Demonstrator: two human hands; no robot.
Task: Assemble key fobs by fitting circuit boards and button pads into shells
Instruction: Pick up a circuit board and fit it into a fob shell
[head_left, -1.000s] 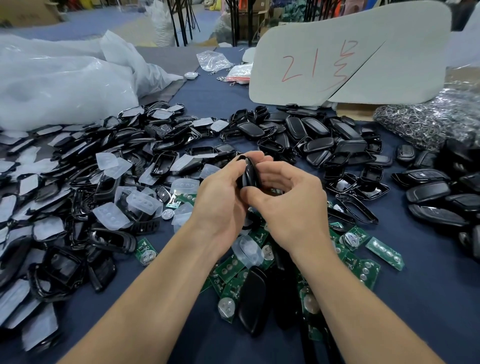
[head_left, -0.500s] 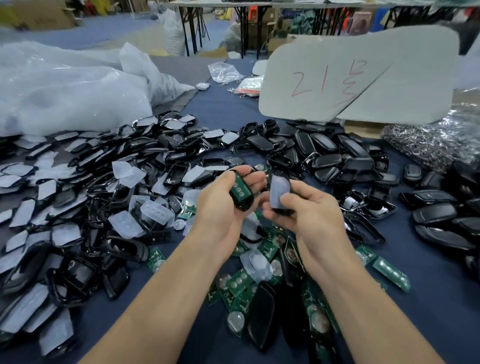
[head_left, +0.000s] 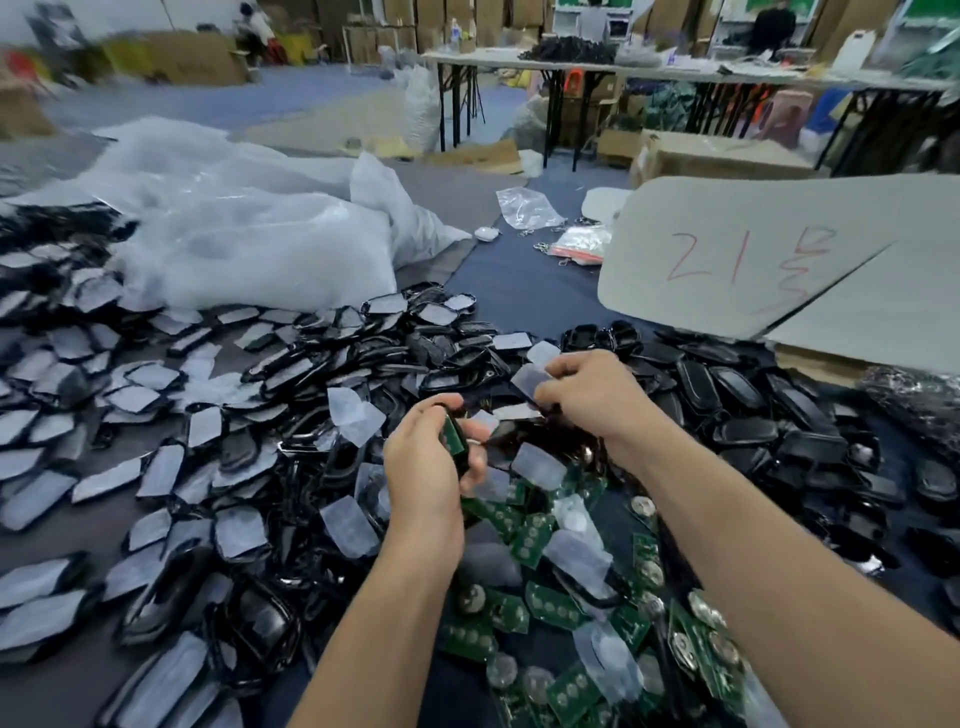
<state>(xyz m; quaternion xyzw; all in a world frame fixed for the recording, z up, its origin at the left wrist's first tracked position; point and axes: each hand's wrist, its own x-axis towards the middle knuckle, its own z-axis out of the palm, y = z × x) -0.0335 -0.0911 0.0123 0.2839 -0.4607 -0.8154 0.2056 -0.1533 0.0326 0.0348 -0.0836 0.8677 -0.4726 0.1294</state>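
Note:
My left hand (head_left: 434, 457) grips a black shell half with a green circuit board (head_left: 453, 435) seated in it. A little to the right and farther back, my right hand (head_left: 592, 392) pinches the other shell half, which carries a translucent button pad (head_left: 527, 380). The two halves are apart. Under my forearms lies a heap of loose green circuit boards (head_left: 545, 603) and clear button pads (head_left: 537, 464). Empty black shells (head_left: 332, 374) are piled to the left. Closed black shells (head_left: 748, 395) lie to the right.
White plastic bags (head_left: 234, 234) fill the back left of the table. A grey cardboard sign (head_left: 753, 260) with red writing stands at the back right. Small clear bags (head_left: 524, 208) lie behind the piles. Folding tables and boxes stand across the room.
The fob that both hands held together has come apart into two halves. My right hand has carried its half up and to the right, away from my left hand. The camera has tilted upward.

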